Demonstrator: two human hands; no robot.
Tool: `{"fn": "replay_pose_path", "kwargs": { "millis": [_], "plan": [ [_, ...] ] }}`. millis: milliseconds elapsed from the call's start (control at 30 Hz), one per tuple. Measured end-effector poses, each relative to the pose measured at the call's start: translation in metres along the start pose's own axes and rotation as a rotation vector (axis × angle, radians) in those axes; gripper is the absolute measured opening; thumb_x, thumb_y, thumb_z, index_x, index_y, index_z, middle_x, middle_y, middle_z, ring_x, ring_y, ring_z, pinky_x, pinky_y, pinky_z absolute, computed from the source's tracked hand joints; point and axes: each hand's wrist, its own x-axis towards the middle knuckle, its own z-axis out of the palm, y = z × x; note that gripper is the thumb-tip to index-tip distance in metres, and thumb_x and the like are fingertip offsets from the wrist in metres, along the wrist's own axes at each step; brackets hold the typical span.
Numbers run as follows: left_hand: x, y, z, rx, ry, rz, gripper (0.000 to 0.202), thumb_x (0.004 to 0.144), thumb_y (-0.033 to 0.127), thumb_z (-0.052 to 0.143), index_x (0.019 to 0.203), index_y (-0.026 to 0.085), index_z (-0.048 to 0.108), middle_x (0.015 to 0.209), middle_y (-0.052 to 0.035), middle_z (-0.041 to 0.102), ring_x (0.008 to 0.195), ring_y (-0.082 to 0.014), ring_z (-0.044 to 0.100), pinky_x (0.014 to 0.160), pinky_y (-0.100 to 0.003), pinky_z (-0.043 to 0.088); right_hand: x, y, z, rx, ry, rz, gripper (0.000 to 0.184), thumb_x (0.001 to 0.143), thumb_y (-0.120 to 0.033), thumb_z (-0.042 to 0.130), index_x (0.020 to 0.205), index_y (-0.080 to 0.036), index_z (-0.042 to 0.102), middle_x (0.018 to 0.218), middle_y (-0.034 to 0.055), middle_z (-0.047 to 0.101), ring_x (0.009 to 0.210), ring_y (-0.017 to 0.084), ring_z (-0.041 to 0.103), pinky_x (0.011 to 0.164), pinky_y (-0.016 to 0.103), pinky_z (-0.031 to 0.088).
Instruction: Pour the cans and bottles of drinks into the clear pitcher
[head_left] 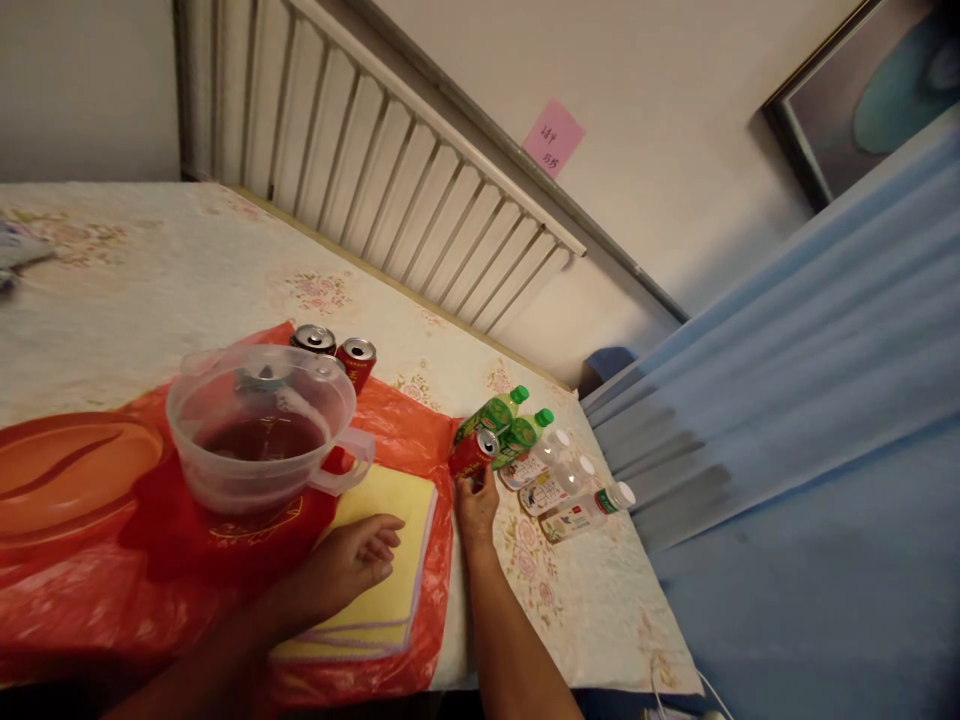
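My right hand (478, 508) grips a red drink can (471, 456) low on its side, beside two green-capped bottles (517, 440). The can is open at the top and stands close to the table surface. Over a stack of yellow cloths (382, 590) hovers my left hand (358, 560), empty, with its fingers loosely bent and the thumb apart. Left of it stands a translucent plastic jug (255, 475) with a handle, holding dark reddish-brown liquid. Behind the jug are a red can (358, 362) and a dark can (313, 338).
A red plastic sheet (427, 640) lies on the flowered tablecloth (225, 260). On it at the left rests an orange plastic dish (75, 470). Several clear bottles with white caps (581, 515) stand at the right, near a blue curtain (795, 450). A radiator (390, 170) runs along the back.
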Motion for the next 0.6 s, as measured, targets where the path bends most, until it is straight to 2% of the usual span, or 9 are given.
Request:
{"fn": "replay_pose_path", "kwargs": {
  "millis": [367, 600],
  "plan": [
    [0.001, -0.002, 0.001, -0.02, 0.011, -0.01, 0.052, 0.071, 0.041, 0.058, 0.116, 0.015, 0.058, 0.104, -0.0107, 0.066, 0.091, -0.0226, 0.063, 0.09, -0.04, 0.052, 0.0, 0.013, 0.0, -0.062, 0.012, -0.004, 0.052, 0.076, -0.029, 0.057, 0.126, -0.015, 0.061, 0.112, 0.0104, 0.071, 0.096, 0.024, 0.066, 0.086, 0.034, 0.051],
    [0.001, -0.002, 0.001, -0.028, 0.029, -0.028, 0.051, 0.071, 0.041, 0.06, 0.116, 0.017, 0.059, 0.102, -0.0083, 0.066, 0.091, -0.0222, 0.063, 0.089, -0.039, 0.052, 0.0, 0.014, 0.0, -0.075, 0.015, -0.023, 0.051, 0.077, -0.031, 0.056, 0.125, -0.017, 0.062, 0.101, 0.0071, 0.074, 0.093, 0.024, 0.065, 0.079, 0.031, 0.051]
  ]
}}
